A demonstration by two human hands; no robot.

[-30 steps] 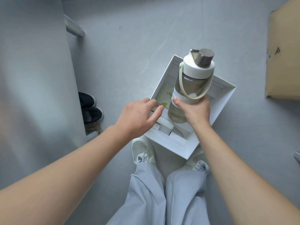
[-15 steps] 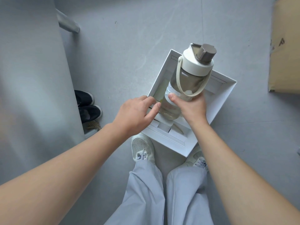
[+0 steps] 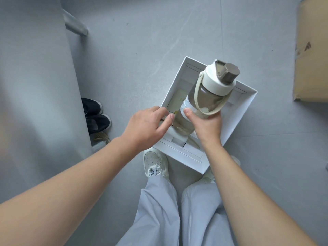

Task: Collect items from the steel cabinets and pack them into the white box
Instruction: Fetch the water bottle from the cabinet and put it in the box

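Right hand [image 3: 207, 125] wraps its fingers round the low part of the water bottle [image 3: 204, 96], tipped with its bottom already inside the white box [image 3: 245, 105], likely to lay it down there, while the left hand [image 3: 147, 123] pinches the box's side wall, likely to keep it steady.

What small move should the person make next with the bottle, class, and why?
Probably lower the bottle flat into the box: the right hand grips it tilted, base inside, while the left hand holds the box's rim.
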